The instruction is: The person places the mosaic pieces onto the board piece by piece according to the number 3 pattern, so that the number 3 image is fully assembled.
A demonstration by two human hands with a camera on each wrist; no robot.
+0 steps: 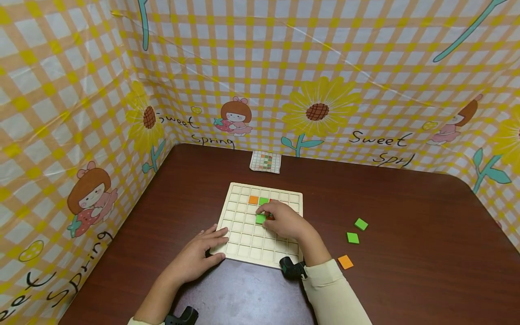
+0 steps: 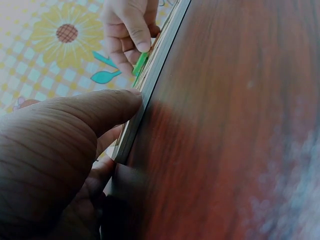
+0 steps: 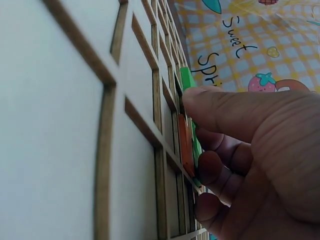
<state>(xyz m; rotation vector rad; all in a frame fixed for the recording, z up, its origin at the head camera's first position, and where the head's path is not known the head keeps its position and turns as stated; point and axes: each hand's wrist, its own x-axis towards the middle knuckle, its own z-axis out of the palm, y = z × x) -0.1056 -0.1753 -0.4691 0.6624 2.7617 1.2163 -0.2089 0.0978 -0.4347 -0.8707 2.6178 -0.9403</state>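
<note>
A pale wooden grid board (image 1: 243, 239) lies on the dark table. My left hand (image 1: 199, 253) rests at its near left corner, fingers over the left side and thumb at the front edge. Over the middle of the grid, my right hand (image 1: 282, 220) pinches a green tile (image 1: 260, 219) between thumb and fingers; the tile looks tilted in the left wrist view. An orange tile (image 1: 253, 200) and another green tile (image 1: 263, 201) sit in a farther row. A red-orange tile (image 3: 186, 145) lies in the grid beside the right fingers, which partly hide the tiles there.
To the right of the board lie two loose green tiles (image 1: 361, 224) and a loose orange tile (image 1: 345, 262). A small printed pattern card (image 1: 266, 162) lies behind the board, close to the checked cloth wall (image 1: 260, 90).
</note>
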